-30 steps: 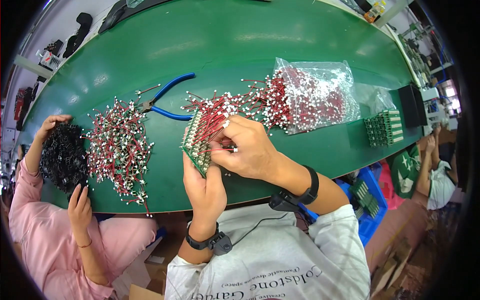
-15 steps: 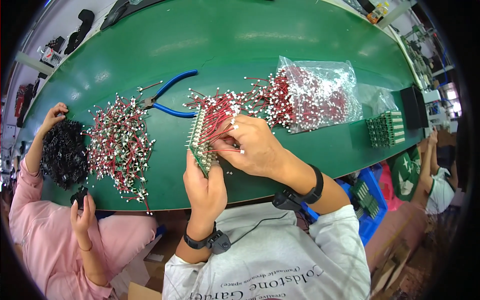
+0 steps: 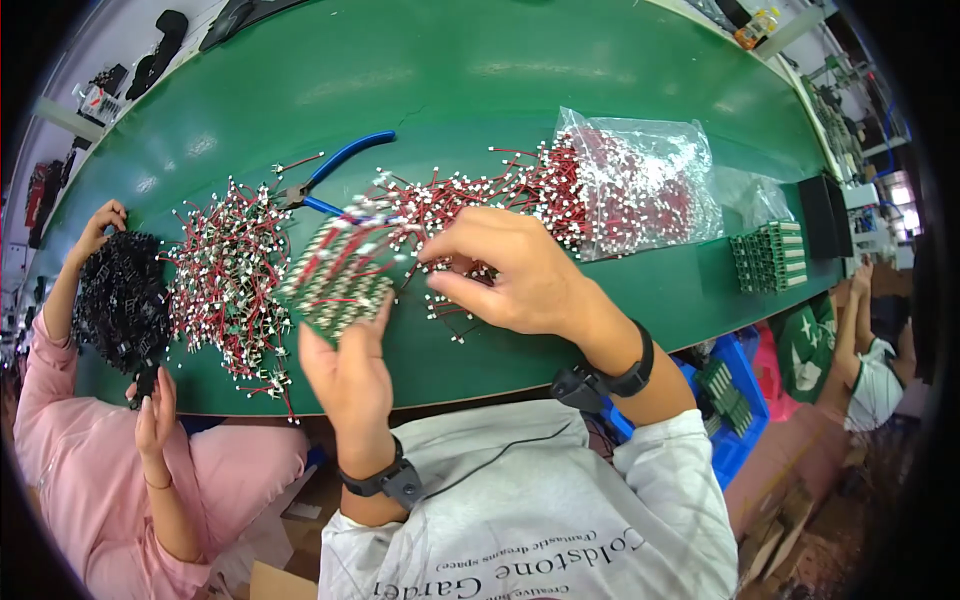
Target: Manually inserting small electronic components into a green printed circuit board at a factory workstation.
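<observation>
My left hand (image 3: 350, 385) grips a green circuit board panel (image 3: 345, 305) by its near edge. The panel is tilted and smeared by motion, and a few red wires show on it. To the right, my right hand (image 3: 515, 275) is apart from the panel, thumb and fingers spread with a gap between them. Under and beyond its fingers lies a loose heap of short red wires with white connectors (image 3: 445, 200). Blue-handled pliers (image 3: 350, 157) rest behind the panel, one handle partly hidden by it.
A clear plastic bag (image 3: 690, 150) spills red wires. A pile of wired pieces (image 3: 230, 280) lies left, beside a co-worker's hand (image 3: 155, 415) and black parts (image 3: 120, 295). Stacked green boards (image 3: 770, 260) and a black box (image 3: 826, 218) stand right; a blue bin (image 3: 750, 440) sits below the table edge.
My left hand has swung the panel left, away from my right hand. Several red wires that stuck out by my right hand now lie on the table. My right hand's fingers have opened.
</observation>
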A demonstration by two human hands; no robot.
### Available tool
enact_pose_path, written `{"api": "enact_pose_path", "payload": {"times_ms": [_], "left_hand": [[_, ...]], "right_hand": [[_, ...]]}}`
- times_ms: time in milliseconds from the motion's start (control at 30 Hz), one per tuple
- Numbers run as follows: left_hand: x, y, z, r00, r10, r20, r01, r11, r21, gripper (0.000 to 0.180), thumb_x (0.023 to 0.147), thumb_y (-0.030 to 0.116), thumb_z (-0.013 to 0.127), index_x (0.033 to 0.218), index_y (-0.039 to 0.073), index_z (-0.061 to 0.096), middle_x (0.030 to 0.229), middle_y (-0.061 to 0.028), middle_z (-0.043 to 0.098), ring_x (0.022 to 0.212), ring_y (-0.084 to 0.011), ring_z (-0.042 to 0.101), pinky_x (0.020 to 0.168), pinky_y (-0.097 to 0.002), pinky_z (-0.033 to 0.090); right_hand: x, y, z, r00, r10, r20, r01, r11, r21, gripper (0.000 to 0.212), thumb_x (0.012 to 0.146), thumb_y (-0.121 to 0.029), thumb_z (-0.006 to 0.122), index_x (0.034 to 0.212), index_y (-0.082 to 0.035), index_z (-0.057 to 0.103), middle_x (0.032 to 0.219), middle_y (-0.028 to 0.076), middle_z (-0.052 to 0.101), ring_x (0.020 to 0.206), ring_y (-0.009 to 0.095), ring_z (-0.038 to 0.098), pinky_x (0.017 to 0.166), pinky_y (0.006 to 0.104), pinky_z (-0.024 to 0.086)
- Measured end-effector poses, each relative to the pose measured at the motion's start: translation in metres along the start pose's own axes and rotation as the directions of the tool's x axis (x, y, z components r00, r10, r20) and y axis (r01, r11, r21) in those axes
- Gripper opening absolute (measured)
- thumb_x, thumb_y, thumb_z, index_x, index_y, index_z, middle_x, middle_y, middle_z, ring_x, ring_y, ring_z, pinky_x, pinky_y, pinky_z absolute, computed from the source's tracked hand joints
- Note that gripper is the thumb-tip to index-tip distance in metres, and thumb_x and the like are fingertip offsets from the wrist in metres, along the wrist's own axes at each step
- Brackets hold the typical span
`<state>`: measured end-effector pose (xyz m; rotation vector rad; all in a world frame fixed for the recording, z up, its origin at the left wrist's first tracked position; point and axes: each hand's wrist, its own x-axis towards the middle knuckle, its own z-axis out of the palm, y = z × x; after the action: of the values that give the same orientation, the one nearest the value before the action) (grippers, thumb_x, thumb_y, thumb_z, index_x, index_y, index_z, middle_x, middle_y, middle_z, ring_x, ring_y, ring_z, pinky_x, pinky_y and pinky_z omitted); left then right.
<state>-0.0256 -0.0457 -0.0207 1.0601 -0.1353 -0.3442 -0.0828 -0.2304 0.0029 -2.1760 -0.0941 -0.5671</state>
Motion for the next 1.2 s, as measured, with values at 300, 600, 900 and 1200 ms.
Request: {"api": "enact_pose_path", "payload": {"times_ms": [300,600,900,1200], "left_hand": [[0.002,0.010,-0.033,0.996,0.019,-0.090,-0.020,1.000,-0.008,0.053,0.083,-0.013,0.038,0.135,-0.002,0.040,0.126,-0.0168,0.054,0.112,-0.0271,0.058,0.101,-0.0523,0.048],[0.003,0.007,-0.035,0.994,0.002,-0.114,-0.005,1.000,-0.027,0.055,0.082,-0.014,0.036,0.136,-0.001,0.038,0.129,-0.0171,0.052,0.114,-0.0275,0.057,0.102,-0.0536,0.047],[0.003,0.008,-0.036,0.995,0.027,-0.096,-0.031,0.998,-0.047,0.057,0.082,-0.014,0.036,0.137,-0.001,0.037,0.129,-0.0165,0.052,0.114,-0.0275,0.057,0.101,-0.0535,0.047],[0.005,0.006,-0.014,0.999,-0.002,-0.052,-0.001,0.998,-0.067,0.057,0.083,-0.014,0.037,0.138,-0.001,0.035,0.130,-0.0161,0.051,0.114,-0.0263,0.057,0.102,-0.0527,0.046]], "right_hand": [[-0.014,-0.003,0.012,0.942,0.038,0.333,0.089,0.929,-0.358,0.016,0.070,-0.010,0.072,0.081,-0.006,0.061,0.086,0.008,0.052,0.085,0.027,0.055,0.073,0.0390,0.047],[-0.012,-0.003,0.024,0.936,-0.033,0.351,0.237,0.797,-0.555,0.014,0.070,-0.009,0.067,0.078,-0.005,0.055,0.080,0.009,0.049,0.078,0.027,0.053,0.067,0.0395,0.044],[-0.002,0.005,0.003,0.938,0.314,0.149,-0.343,0.909,0.239,0.002,0.090,0.000,0.054,0.091,0.000,0.052,0.078,0.007,0.060,0.067,0.012,0.060,0.060,0.0266,0.048],[0.005,0.017,0.005,0.896,0.432,0.108,-0.389,0.642,0.660,0.024,0.095,-0.002,0.049,0.118,0.002,0.052,0.092,0.005,0.059,0.073,0.006,0.051,0.064,0.0209,0.045]]}}
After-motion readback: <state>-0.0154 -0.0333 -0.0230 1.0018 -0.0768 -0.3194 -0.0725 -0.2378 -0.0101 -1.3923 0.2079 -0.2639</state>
